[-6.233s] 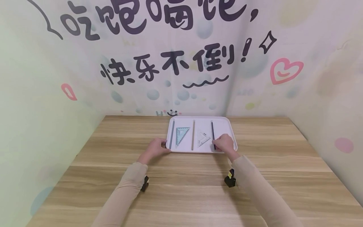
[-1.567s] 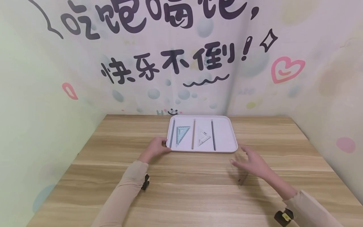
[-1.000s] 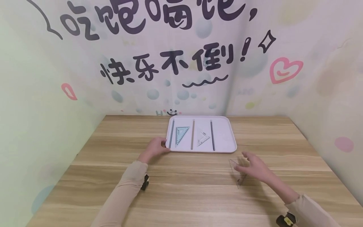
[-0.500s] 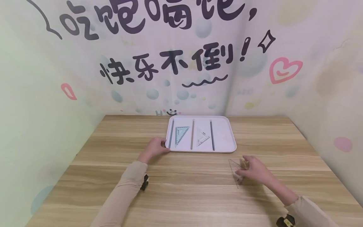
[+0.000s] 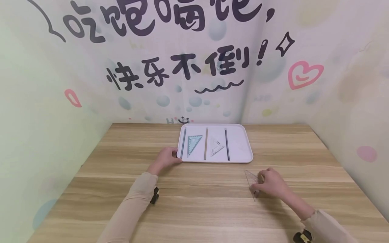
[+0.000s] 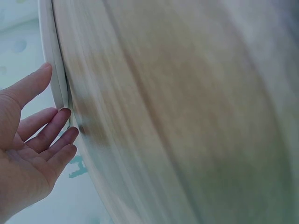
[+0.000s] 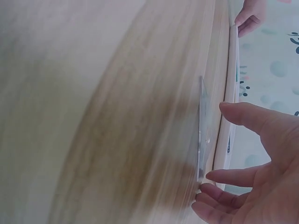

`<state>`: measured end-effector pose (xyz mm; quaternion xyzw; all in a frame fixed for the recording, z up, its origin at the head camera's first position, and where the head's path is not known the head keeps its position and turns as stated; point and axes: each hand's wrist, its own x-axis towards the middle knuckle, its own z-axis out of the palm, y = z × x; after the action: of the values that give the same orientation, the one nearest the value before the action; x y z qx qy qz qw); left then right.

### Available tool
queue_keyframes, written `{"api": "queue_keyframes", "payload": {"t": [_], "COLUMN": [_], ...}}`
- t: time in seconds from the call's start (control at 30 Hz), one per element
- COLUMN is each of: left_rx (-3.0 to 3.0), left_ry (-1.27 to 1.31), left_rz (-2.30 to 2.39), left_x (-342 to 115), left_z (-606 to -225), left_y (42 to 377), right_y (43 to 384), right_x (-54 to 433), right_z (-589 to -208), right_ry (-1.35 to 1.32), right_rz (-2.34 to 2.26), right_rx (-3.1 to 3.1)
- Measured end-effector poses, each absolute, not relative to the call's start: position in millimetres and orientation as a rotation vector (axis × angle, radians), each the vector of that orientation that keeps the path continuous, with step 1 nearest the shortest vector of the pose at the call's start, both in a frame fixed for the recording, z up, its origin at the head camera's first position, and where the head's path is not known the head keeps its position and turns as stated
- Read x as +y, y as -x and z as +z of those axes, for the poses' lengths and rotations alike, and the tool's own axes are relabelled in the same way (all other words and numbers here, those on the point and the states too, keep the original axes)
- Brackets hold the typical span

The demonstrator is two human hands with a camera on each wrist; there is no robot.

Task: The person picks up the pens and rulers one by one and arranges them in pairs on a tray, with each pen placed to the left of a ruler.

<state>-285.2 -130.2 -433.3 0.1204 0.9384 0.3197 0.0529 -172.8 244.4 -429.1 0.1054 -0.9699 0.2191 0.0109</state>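
Observation:
In the head view my left hand [image 5: 165, 159] holds the near left corner of a white tray [image 5: 240, 145], with the thumb at its front rim. A clear set square [image 5: 251, 179] lies on the table before the tray's right end. Over its right part is my right hand [image 5: 272, 183], thumb and fingers spread apart about it and hiding some of it. The right wrist view shows fingertips close to one end of the set square [image 7: 202, 135], the thumb standing off its surface. On the tray lie a blue-tinted set square [image 5: 193, 144] and another clear set square [image 5: 217, 147].
Three pencils lie on the tray, roughly parallel: a grey-blue pencil [image 5: 183, 143], a brown pencil [image 5: 206, 144] and a dark pencil [image 5: 227, 144]. The wooden table [image 5: 194, 202] meets a printed wall sheet [image 5: 146, 101] right behind the tray.
My right hand has left the dark pencil on the tray and moved right and nearer to the clear set square, its fingers now drawn in around it. The left hand has stayed on the tray corner.

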Motion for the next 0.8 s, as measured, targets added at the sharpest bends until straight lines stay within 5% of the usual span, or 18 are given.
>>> {"api": "queue_keyframes", "payload": {"t": [0.8], "left_rx": [2.863], "left_ry": [-0.354], "left_rz": [0.961], "left_x": [-130], "left_z": [-433], "left_y": [286], "right_y": [170], "right_x": [233], "right_z": [-436], "right_ry": [-0.247], "right_rz": [0.652], "right_rx": [-2.981]}}
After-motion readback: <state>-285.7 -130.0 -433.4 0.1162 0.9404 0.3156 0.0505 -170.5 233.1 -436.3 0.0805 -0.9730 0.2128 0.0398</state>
